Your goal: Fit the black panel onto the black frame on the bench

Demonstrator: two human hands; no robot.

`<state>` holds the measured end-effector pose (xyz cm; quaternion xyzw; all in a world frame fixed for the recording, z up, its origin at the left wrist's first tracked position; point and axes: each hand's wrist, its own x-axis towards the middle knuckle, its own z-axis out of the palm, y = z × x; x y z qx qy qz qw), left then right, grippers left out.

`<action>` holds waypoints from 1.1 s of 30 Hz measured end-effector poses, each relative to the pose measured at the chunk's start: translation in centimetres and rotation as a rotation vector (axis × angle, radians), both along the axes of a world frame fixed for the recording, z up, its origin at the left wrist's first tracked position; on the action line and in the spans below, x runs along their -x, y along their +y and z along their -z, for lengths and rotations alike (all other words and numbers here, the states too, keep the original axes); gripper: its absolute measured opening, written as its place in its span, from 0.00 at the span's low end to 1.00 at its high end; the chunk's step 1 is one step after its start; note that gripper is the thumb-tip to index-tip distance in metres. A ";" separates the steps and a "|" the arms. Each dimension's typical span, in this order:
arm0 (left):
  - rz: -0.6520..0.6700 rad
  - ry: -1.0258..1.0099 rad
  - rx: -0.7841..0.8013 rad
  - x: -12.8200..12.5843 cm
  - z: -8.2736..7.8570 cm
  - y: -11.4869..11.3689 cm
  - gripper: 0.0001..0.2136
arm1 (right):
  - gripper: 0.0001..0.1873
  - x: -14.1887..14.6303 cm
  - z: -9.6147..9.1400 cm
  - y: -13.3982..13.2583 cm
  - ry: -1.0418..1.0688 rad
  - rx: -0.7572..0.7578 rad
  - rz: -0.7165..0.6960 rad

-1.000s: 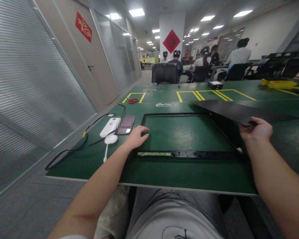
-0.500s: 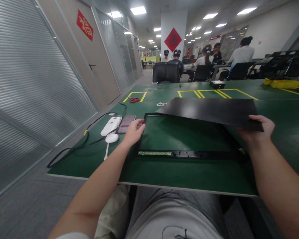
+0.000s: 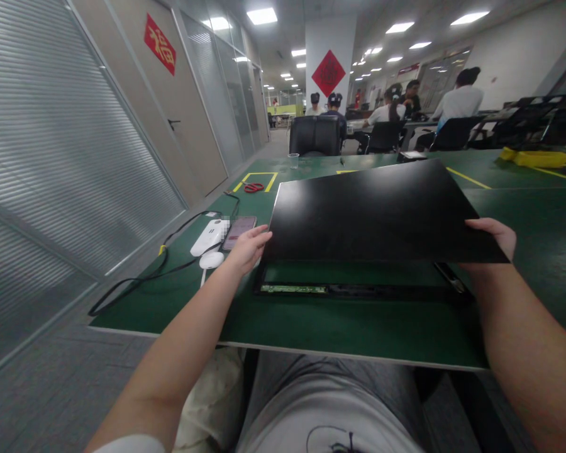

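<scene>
A large flat black panel (image 3: 377, 214) hovers above an empty black rectangular frame (image 3: 358, 290) that lies on the green table (image 3: 311, 327). My right hand (image 3: 493, 242) grips the panel's near right corner, thumb on top and fingers underneath. At the panel's near left corner my left hand (image 3: 248, 250) touches the edge with its fingers stretched out. A strip of green circuit board (image 3: 292, 289) shows along the frame's near side.
A phone (image 3: 239, 231), a white power strip (image 3: 208, 236), a white puck-shaped device (image 3: 211, 260) and a black cable (image 3: 141, 280) lie left of the frame. Red scissors (image 3: 253, 187) and a clear cup (image 3: 293, 161) sit farther back. Several people sit at distant desks (image 3: 391, 126).
The black panel has swung from the right side to over the frame, now covering most of it. My left hand lifted off the frame's left rail and met the panel's left corner.
</scene>
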<state>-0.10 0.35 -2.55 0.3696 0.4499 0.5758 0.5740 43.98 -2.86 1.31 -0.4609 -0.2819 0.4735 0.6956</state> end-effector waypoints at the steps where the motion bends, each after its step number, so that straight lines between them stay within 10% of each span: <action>1: 0.002 -0.008 -0.008 0.1 0.0 0.0 0.20 | 0.12 -0.1 0.0 0.0 -0.012 0.033 -0.003; 18: -0.086 0.054 -0.321 0.5 -0.1 0.2 0.25 | 0.20 -0.1 1.3 0.8 -0.262 0.170 -0.232; 33: 0.090 0.089 -0.262 -0.4 0.9 -0.3 0.22 | 0.18 -0.7 1.3 1.0 -0.200 0.279 -0.145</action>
